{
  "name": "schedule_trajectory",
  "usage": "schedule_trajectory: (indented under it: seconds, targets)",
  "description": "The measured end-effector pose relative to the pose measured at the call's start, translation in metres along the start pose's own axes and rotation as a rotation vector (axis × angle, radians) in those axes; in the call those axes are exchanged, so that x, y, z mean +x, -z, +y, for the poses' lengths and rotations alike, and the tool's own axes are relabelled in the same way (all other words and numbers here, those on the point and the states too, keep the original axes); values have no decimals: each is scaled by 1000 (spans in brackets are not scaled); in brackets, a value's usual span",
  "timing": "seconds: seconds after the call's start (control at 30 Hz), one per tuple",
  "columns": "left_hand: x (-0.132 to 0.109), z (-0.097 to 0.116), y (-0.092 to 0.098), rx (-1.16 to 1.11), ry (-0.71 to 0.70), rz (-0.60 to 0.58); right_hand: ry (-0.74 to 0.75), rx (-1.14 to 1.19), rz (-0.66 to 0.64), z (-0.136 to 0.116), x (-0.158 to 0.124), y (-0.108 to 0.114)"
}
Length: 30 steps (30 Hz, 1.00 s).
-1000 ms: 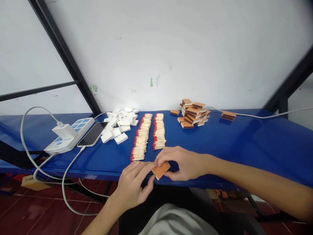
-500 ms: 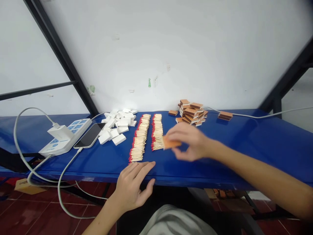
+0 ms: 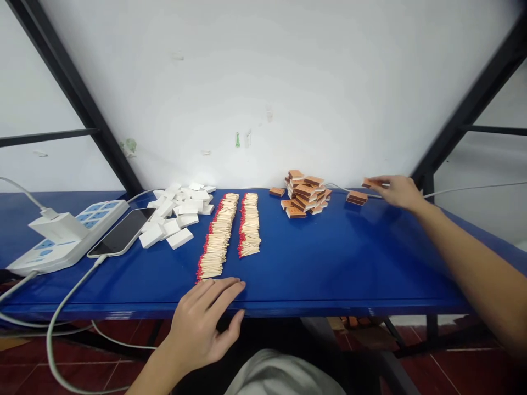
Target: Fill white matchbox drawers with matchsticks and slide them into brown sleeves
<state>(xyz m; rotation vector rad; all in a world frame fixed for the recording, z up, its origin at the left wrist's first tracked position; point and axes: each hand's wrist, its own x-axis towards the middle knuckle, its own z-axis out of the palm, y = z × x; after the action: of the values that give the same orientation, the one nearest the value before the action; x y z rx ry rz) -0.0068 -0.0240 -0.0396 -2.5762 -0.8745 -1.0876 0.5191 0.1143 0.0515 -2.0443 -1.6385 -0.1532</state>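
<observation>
My right hand is stretched to the far right, its fingers pinching an orange-brown matchbox just above two stacked matchboxes. My left hand rests at the table's front edge with fingers spread, holding nothing. Just beyond its fingertips ends a long row of red-tipped matches. A shorter row of matches lies to the right of it. Behind, a heap of matchbox sleeves or boxes is piled near the wall, with a single matchbox to its left.
White matchbox trays lie in a loose pile left of the matches. Further left are a phone on a charging cable and a power strip with a white plug. A white cord runs along the wall at the right.
My right hand has carried the matchbox from the shorter match row to the far right. My left hand has stayed at the table edge. The view has shifted slightly.
</observation>
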Motion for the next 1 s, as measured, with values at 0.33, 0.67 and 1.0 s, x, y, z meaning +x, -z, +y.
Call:
schedule_trajectory:
  seconds: [0.33,0.67,1.0]
  targets:
    - [0,0,0,15,-12,-2,128,10,-126,-3,-9,-16]
    - [1,0,-2,20,-8,11,106,-8,-98,8,1,-32]
    - [-1,0,-2,21,-4,22,130,58,-106,11,0,-35]
